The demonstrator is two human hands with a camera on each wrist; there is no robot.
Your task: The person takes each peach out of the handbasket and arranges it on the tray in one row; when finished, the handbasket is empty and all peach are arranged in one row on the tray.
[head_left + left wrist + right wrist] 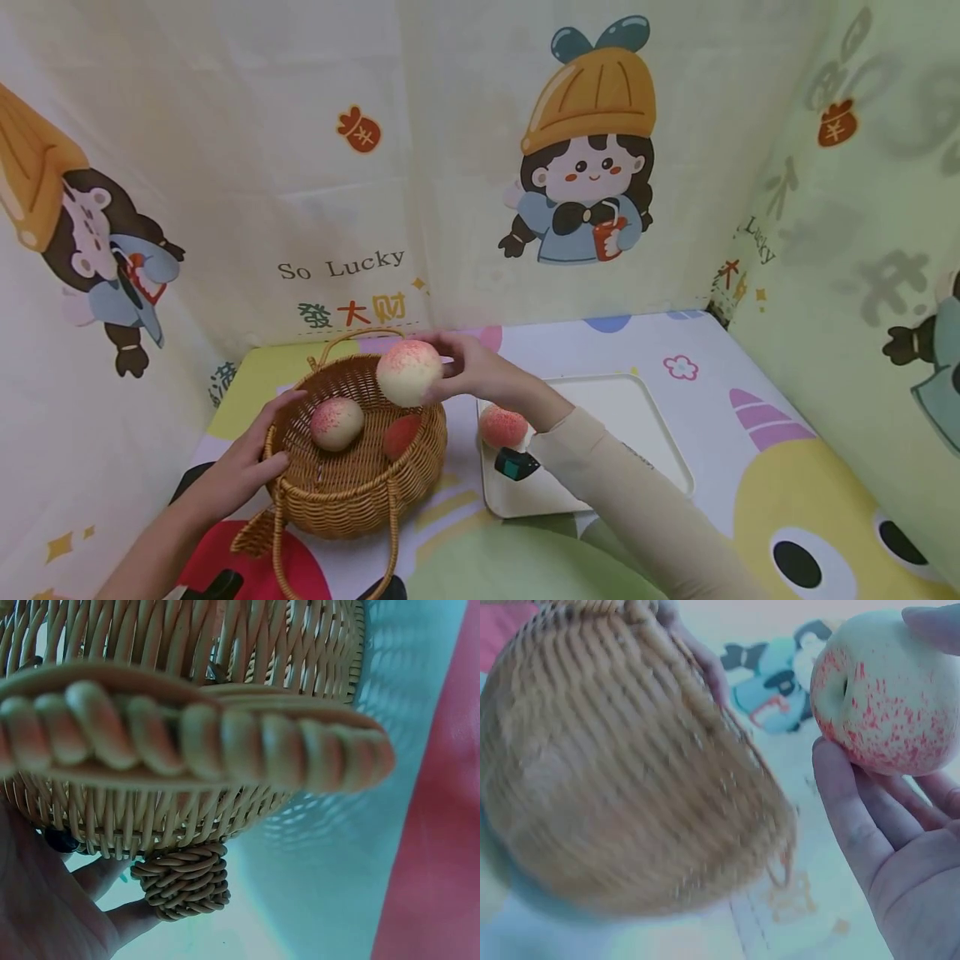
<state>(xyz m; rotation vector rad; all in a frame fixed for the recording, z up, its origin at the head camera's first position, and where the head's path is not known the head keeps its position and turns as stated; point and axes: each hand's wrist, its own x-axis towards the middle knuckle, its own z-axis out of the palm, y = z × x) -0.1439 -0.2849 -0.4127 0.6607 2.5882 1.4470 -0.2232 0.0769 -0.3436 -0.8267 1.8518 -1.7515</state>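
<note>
The right hand [465, 367] grips a pale peach [410, 372] with a red blush, thumb and fingers set round it, and holds it up at the far right part of the wicker basket [352, 504], overlapping the rim in the head view. The left hand [247, 458] rests on the basket's left rim, its thumb and fingers spread apart rather than closed.

Inside the basket, a pink-speckled peach [337, 423] lies toward the left and a redder peach [402, 435] against the right side, partly hidden by the wall and the rim. One looped handle [326, 354] stands at the far side; another, the near handle [393, 533], hangs down in front.

Just right of the basket, a white rectangular tray [600, 400] lies on the surface [720, 358], with a red-and-white peach [501, 427] at its left edge, partly covered by the right forearm. Behind stands a pale cloth backdrop [465, 208] printed with cartoon girls in orange hats.
</note>
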